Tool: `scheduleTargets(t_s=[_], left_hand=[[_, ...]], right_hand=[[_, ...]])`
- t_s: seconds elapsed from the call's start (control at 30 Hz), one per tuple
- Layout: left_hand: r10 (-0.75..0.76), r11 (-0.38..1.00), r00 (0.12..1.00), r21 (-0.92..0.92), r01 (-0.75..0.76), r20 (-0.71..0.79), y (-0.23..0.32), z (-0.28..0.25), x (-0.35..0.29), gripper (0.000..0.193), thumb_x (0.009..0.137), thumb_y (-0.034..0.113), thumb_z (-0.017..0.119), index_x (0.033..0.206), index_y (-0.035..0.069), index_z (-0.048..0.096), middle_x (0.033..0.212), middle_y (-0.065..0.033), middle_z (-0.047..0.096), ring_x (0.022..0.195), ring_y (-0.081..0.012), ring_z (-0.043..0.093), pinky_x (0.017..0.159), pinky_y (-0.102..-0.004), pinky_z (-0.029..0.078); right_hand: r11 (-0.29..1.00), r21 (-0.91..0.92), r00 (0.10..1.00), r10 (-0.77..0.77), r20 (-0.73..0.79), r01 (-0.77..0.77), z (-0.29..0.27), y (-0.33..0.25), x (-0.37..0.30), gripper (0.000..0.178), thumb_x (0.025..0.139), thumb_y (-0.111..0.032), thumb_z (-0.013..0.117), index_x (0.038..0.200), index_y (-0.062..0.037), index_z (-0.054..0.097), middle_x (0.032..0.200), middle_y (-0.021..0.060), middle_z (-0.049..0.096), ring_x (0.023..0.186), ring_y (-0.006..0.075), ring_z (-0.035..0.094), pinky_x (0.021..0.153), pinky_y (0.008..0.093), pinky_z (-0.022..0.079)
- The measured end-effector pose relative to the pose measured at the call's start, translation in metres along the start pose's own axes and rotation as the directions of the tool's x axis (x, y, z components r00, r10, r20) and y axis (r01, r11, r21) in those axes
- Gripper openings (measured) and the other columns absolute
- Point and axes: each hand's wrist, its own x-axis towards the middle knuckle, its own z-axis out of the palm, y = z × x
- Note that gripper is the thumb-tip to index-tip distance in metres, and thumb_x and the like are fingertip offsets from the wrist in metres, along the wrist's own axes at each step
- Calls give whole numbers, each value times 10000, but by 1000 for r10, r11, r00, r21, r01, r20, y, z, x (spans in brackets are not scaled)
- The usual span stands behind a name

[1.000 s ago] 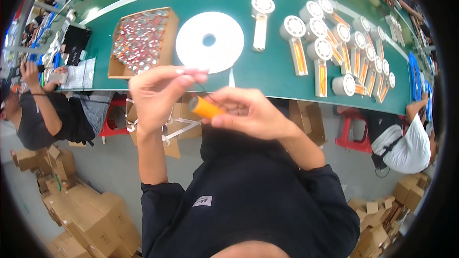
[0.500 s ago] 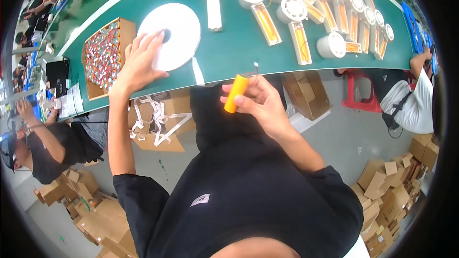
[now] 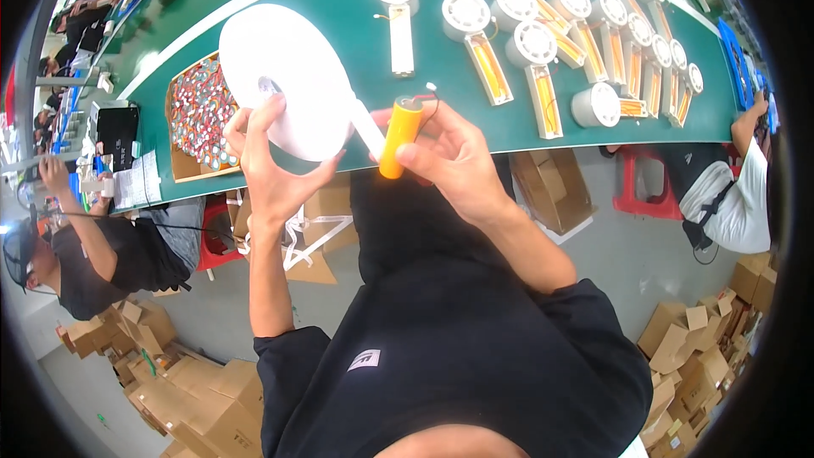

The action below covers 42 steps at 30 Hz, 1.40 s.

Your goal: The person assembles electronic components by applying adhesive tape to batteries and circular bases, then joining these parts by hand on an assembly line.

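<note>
"First, which step was in hand?"

"By appearance, tape feeding. The right hand (image 3: 454, 157) gripped one orange cylindrical battery cell (image 3: 398, 140), slightly tilted over the table's near edge, with its white connector (image 3: 431, 86) at the upper end. The white tape strip (image 3: 365, 127) reached the cell's left side; contact could not be confirmed. The left hand (image 3: 275, 165) gripped the tilted white tape roll (image 3: 292, 42), fingers at the core, thumb at the lower rim."

"What did the next move call for?"

"Probably a steady cell, a flat strip and leads kept clear."

"And quantities, working outward?"

"One held cell, one strip, one roll. Left of the roll, one cardboard box (image 3: 185, 170) contained small round-ended cells (image 3: 199, 114), too many to count. Farther along the green table (image 3: 365, 42) lay about fifteen white round-headed fan-like units (image 3: 534, 42); overlap prevented an exact count."
</note>
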Motion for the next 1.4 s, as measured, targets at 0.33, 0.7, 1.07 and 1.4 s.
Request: scheduleTargets(t_s=[0.33, 0.7, 1.07, 1.4], left_hand=[[-425, 870, 883, -361, 336, -200, 2, 15, -7, 817, 548, 83, 799, 1292, -15, 477, 1156, -133, 394, 1163, -286, 440, 1021, -401, 390], [-148, 989, 973, -15, 148, -174, 47, 5, -30, 834, 514, 197, 833, 1266, 8, 525, 1157, -139, 571, 1135, -348, 419, 990, -443, 331], [-174, 980, 984, -108, 167, -49, 69, 16, -44, 832, 513, 219, 869, 1249, 21, 534, 1151, -129, 579, 1121, -338, 443, 992, -454, 296], [-154, 985, 988, -84, 152, -21, 67, 16, -43, 838, 519, 216, 877, 1254, 12, 531, 1174, -143, 582, 1136, -323, 472, 1008, -445, 278]], right_hand=[[969, -80, 962, 241, 125, -232, 13, 50, -64, 399, 887, 13, 677, 1254, 31, 521, 1149, 82, 612, 1079, 149, 601, 970, 309, 477], [918, -387, 956, -183, -227, 84, 0, -15, -51, 320, 911, -31, 671, 1194, 63, 556, 1042, 103, 666, 936, 120, 635, 867, 270, 515], [790, -563, 917, -377, -132, 244, 7, -11, -36, 317, 843, -32, 745, 1121, 58, 623, 902, 75, 694, 759, 74, 633, 640, 204, 487], [729, -653, 933, -347, -96, 204, 4, -8, -29, 289, 835, -55, 758, 1083, 36, 642, 879, 70, 702, 732, 58, 625, 610, 190, 473]])
